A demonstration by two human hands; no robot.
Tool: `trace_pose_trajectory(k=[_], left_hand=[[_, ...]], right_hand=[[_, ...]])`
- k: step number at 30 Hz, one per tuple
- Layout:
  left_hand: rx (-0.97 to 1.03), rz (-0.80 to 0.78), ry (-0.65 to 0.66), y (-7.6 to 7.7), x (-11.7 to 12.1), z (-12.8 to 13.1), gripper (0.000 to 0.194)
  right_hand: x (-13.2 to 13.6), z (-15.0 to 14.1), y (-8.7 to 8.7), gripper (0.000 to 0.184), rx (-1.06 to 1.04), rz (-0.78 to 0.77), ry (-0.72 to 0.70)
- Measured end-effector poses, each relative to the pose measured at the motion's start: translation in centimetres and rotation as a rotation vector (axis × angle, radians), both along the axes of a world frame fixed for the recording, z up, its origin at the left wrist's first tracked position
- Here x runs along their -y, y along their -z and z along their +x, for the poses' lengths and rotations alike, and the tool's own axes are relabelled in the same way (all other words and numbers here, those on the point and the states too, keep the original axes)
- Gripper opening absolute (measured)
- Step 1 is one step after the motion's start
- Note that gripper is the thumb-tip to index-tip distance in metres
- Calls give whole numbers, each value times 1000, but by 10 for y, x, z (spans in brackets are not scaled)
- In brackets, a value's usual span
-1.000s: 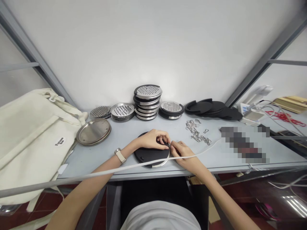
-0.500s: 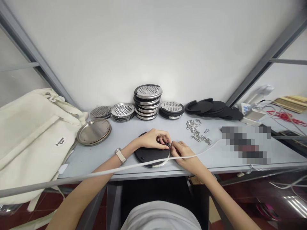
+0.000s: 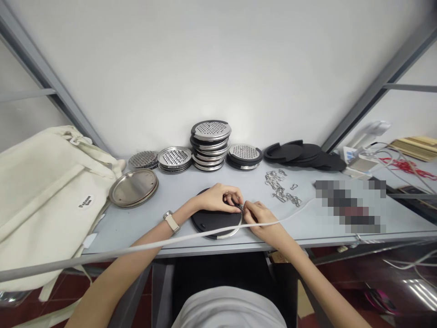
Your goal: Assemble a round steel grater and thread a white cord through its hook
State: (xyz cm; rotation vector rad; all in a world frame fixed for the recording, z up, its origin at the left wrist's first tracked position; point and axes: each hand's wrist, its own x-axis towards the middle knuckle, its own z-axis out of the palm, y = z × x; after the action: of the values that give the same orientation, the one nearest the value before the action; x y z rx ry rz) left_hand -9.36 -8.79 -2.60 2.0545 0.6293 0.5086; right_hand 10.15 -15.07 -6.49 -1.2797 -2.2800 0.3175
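Note:
A round black disc (image 3: 218,222) with a silvery rim showing at its lower right lies near the front edge of the table. My left hand (image 3: 217,198) rests over the disc's upper part, thumb and fingers pinched together at its right edge. My right hand (image 3: 262,222) comes in from the right, its fingertips closed at the same spot. Between the two sets of fingertips a small metal carabiner clip (image 3: 240,207) partly shows; the fingers cover most of it. Several similar loose clips (image 3: 278,186) lie in a pile to the right.
Along the wall stand stacks of round metal graters (image 3: 175,157), a tall stack of black-and-silver graters (image 3: 210,146) and black discs (image 3: 303,155). Plain metal plates (image 3: 133,187) sit at left beside a cream bag (image 3: 51,196). A white cable (image 3: 191,238) crosses in front of my arms.
Hardly anything differs. Both hands stay at the disc's right edge, with only slight finger movement around the clip.

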Motion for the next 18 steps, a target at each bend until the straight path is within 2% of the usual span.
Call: trace_pose_trajectory(k=[11,18], left_hand=[[10,-6,20,-1,1,0,25],[19,76,37,-1,1,1,21]], right_hand=[[0,2,-1,19,-50,0,22],[0,2,-2,19,-27,8,-18]])
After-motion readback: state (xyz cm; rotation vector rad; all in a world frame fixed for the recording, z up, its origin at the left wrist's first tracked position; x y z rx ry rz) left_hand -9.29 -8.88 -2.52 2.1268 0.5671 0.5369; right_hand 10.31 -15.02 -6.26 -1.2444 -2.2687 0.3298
